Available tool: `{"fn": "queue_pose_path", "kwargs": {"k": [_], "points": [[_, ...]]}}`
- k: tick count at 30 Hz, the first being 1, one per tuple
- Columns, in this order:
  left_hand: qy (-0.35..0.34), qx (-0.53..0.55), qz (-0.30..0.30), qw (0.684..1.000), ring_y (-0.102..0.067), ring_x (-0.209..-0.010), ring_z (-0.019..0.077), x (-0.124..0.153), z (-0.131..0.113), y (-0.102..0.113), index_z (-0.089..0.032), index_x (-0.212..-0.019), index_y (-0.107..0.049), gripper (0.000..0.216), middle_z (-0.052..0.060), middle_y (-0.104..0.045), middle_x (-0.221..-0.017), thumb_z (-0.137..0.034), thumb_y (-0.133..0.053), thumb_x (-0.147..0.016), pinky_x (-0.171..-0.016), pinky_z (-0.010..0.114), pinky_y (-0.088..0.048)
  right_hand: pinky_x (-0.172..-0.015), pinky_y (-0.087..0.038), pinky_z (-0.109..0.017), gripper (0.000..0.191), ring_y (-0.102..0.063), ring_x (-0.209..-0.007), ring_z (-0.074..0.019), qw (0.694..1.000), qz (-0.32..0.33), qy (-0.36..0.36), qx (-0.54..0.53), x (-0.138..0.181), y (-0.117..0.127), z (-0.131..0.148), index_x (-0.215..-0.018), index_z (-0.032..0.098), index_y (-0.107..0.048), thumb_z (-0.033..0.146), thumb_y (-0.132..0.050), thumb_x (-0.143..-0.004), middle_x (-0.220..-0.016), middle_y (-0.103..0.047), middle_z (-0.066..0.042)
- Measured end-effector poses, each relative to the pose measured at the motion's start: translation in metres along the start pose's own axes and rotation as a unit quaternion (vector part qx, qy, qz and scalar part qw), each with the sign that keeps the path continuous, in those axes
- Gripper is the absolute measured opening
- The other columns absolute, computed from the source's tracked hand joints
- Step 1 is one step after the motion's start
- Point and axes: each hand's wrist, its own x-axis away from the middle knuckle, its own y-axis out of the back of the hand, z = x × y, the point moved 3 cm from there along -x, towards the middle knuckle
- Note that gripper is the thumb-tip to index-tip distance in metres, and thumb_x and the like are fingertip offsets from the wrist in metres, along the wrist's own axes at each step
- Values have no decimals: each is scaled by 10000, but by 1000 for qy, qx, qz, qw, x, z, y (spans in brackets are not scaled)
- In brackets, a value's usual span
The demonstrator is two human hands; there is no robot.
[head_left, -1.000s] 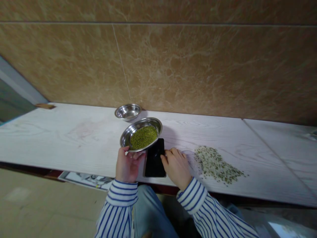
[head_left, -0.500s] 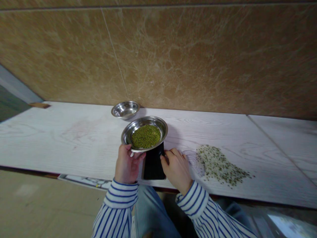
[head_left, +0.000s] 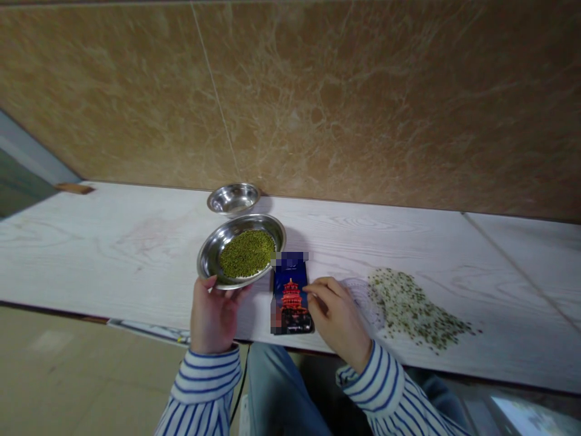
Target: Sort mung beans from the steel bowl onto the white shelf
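My left hand [head_left: 213,318] is closed on the near rim of a steel bowl [head_left: 207,260], which it holds tilted above the counter. Green mung beans [head_left: 247,253] cover the bowl's bottom. Just right of the bowl lies a smartphone [head_left: 291,303], its screen lit with a red pagoda picture. My right hand [head_left: 338,318] is beside the phone's right edge, index finger stretched to it and thumb apart, with nothing held. Right of that hand, a loose pile of white grains mixed with green beans [head_left: 417,310] spreads over the counter.
A second, smaller steel bowl [head_left: 233,200] stands behind, near the brown marbled wall [head_left: 340,103]. A clear patterned plastic disc [head_left: 363,298] lies partly under the pile's left edge. The whitish wood-grain counter [head_left: 136,242] has its front edge close to my knees.
The bowl of mung beans has moved left with my left hand, uncovering the phone. The phone's screen went from black to lit. My right hand stays near the phone's right edge.
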Motion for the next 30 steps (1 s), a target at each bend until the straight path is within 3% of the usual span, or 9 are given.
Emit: {"fn": "queue_pose_path", "kwargs": {"k": [3, 5, 11, 15, 23, 30], "points": [[-38, -11, -17, 999, -607, -827, 180, -3, -8, 10, -254, -862, -622, 173, -22, -655, -912, -220, -537, -715, -688, 364, -550, -922, -377, -382, 237, -495, -1094, -199, 996, 37, 77, -8, 6, 2, 6, -947, 287, -681, 190, -502, -827, -1203, -545, -40], [-52, -20, -30, 998, -607, -832, 178, -4, -11, 15, -251, -862, -617, 175, -25, -647, -916, -211, -535, -713, -682, 360, -551, -947, -361, -417, 269, -449, -1154, -218, 994, 51, 92, 11, 6, 1, 8, -977, 310, -679, 183, -503, -818, -1267, -511, -29], [-72, -7, -63, 995, -610, -827, 185, -6, -12, 21, -227, -829, -610, 152, 0, -643, -918, -240, -527, -702, -656, 357, -557, -990, -371, -468, 401, -428, -1168, -232, 999, -14, 44, 25, -1, -6, -4, -1220, 209, -537, 159, -413, -841, -1267, -501, -96], [-57, -3, -72, 996, -612, -881, 191, -4, -13, 20, -236, -839, -620, 167, 7, -642, -962, -231, -511, -712, -648, 305, -552, -1002, -381, -455, 356, -435, -1165, -219, 998, -33, 52, 12, -1, -7, -10, -1163, 202, -559, 149, -406, -845, -1250, -512, -89], [-78, -4, -66, 995, -607, -928, 209, -8, -10, 22, -249, -869, -619, 184, 11, -633, -1035, -243, -539, -704, -713, 371, -556, -976, -392, -435, 308, -480, -1115, -211, 998, -47, 42, 14, -1, -6, -11, -1058, 198, -605, 125, -400, -839, -1184, -559, -87], [-70, -9, -64, 995, -610, -892, 196, -9, -10, 23, -245, -879, -607, 185, 15, -630, -983, -240, -540, -707, -739, 376, -547, -967, -390, -436, 309, -487, -1106, -215, 998, -47, 41, 21, -1, -6, -11, -1043, 200, -616, 120, -416, -821, -1182, -569, -84]]}}
